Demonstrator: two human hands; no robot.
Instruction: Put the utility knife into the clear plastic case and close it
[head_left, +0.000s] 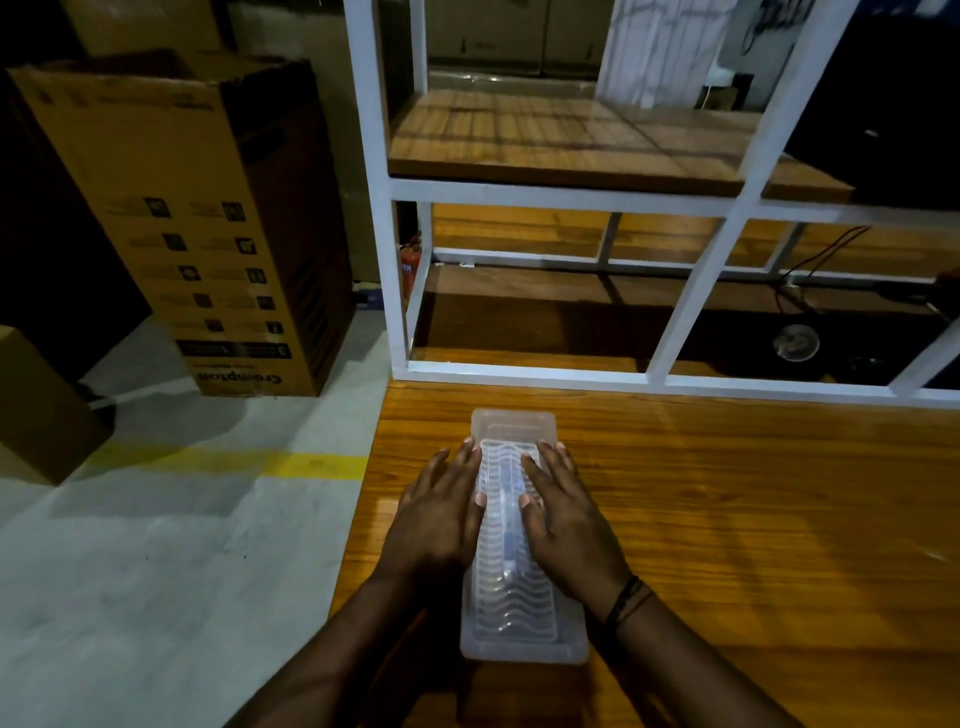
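A long clear plastic case (514, 613) with a ribbed, wavy lid lies lengthwise on the wooden table (753, 519) near its left edge. Its lid is down. Through the lid a pale elongated shape, the utility knife (508, 519), shows faintly along the middle. My left hand (441, 514) lies flat on the case's left side, fingers spread and thumb on the lid. My right hand (566, 514) lies flat on the right side in the same way, with a dark band on its wrist. Both palms rest on the lid and neither hand wraps around the case.
A white metal shelf frame (524, 371) with wooden boards stands at the table's far edge. A tall cardboard box (208, 223) and a smaller box (36, 410) stand on the concrete floor to the left. Cables and a round metal object (796, 343) lie behind the frame.
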